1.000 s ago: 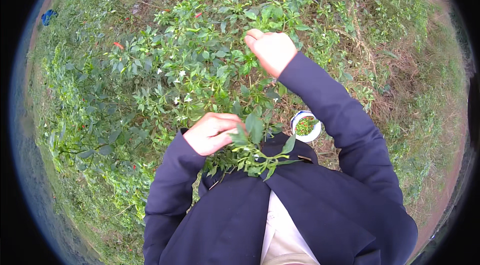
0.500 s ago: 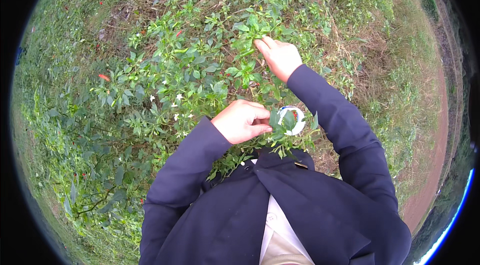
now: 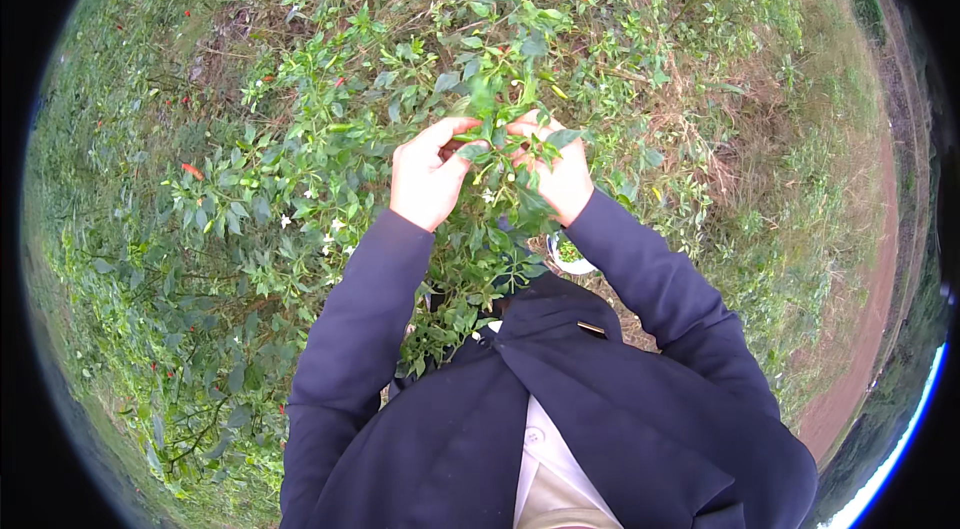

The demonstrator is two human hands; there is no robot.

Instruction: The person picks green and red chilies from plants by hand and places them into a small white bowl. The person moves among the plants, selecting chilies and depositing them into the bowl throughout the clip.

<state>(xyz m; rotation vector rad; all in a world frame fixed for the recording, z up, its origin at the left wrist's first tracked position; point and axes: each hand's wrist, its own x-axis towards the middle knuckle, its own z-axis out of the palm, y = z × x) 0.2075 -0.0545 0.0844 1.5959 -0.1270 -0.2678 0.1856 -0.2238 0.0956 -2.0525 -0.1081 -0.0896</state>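
Here, the fingers of the left hand (image 3: pixel 428 177) are curled narrowly around a leafy sprig (image 3: pixel 490 119) at the top of a green bush (image 3: pixel 330 159), and the fingers of the right hand (image 3: pixel 555 174) are closed on the same sprig from the other side, so that both hands are almost touching. What exactly is pinched between the fingertips cannot be told, because it is hidden by leaves. Just below the right wrist a white container (image 3: pixel 570 259) is partly seen, and a red chili (image 3: pixel 192 171) hangs well apart on the left.
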